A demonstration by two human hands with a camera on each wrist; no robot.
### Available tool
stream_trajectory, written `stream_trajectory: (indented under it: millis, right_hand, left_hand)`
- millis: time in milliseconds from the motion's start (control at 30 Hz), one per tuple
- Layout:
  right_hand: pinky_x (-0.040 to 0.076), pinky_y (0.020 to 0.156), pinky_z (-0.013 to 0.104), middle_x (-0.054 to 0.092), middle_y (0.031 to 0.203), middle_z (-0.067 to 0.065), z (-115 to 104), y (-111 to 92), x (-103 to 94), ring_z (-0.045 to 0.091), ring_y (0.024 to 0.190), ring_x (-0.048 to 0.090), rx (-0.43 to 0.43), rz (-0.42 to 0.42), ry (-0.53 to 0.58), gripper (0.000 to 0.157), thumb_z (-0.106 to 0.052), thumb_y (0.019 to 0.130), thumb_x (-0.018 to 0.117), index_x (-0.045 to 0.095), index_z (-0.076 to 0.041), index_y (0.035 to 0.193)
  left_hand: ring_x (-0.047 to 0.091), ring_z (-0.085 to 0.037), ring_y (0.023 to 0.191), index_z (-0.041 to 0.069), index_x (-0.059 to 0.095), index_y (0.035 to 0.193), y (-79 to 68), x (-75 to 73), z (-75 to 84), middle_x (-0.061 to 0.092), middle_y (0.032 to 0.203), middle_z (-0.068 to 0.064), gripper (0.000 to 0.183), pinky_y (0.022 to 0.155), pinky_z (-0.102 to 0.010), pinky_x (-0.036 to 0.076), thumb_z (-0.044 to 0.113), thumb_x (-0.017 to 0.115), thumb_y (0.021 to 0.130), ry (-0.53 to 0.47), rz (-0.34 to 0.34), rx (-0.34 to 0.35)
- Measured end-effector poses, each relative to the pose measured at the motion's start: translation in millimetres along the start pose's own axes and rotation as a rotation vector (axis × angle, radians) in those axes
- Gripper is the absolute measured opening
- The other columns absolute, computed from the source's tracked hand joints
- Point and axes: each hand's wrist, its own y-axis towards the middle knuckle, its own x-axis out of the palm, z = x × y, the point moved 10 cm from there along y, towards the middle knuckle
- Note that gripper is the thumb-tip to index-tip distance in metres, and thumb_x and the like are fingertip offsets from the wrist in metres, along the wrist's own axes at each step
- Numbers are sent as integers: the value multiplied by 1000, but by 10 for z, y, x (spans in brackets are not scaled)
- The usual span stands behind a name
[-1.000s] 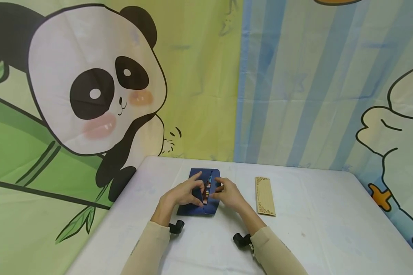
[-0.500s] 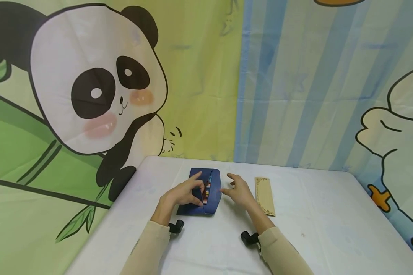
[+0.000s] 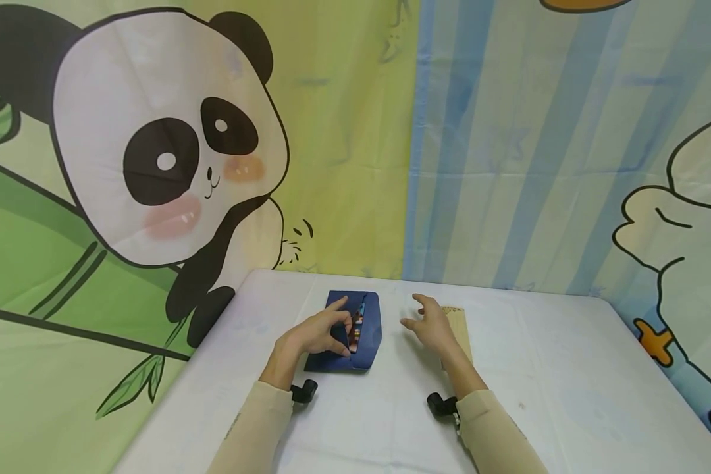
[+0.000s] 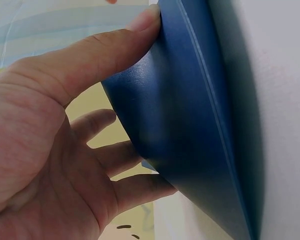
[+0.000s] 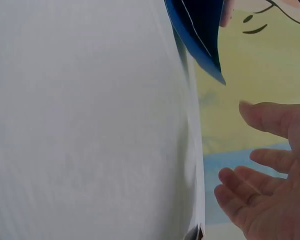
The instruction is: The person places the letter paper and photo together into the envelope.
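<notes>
A dark blue envelope (image 3: 372, 332) lies on the left part of the table with its flap opened out to the right. A colourful strip (image 3: 358, 322) shows in its mouth. My left hand (image 3: 316, 332) grips the envelope's near panel at the mouth; in the left wrist view the thumb (image 4: 102, 55) presses on the blue edge and the fingers spread beside it. My right hand (image 3: 434, 329) is apart from the envelope, held over the table with loosely bent fingers and nothing in them. It overlaps a tan card with a patterned border (image 3: 461, 329) in the head view.
The table (image 3: 539, 368) is covered in white cloth. Behind it hangs a printed curtain (image 3: 343, 164) with a panda and blue stripes. Black wrist cameras (image 3: 441, 404) sit at both sleeves.
My right hand has moved off the envelope's flap to the right, toward the tan card, and now partly covers it. My left hand and the envelope have stayed in place.
</notes>
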Motion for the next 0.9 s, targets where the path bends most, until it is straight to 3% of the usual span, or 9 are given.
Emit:
stream_trajectory:
  millis: [233,900]
  right_hand:
    - [45,108,60,38,161,24,100,5,-148,47,139,49,21,15,-49,72,-19,97,74,38,-3,157]
    - [40,113,63,34,163,25,292,14,-362,48,142,44,87,7,-56,74,-22,98,72,35,-4,159]
  left_hand:
    - [21,-47,157,25,62,95,-4,-1,5,12,176,-9,38,114,-65,37,21,94,76,-3,-1,2]
    - [22,-48,157,25,62,95,-6,4,3,12,176,-9,38,113,-65,39,22,94,76,-4,-3,-3]
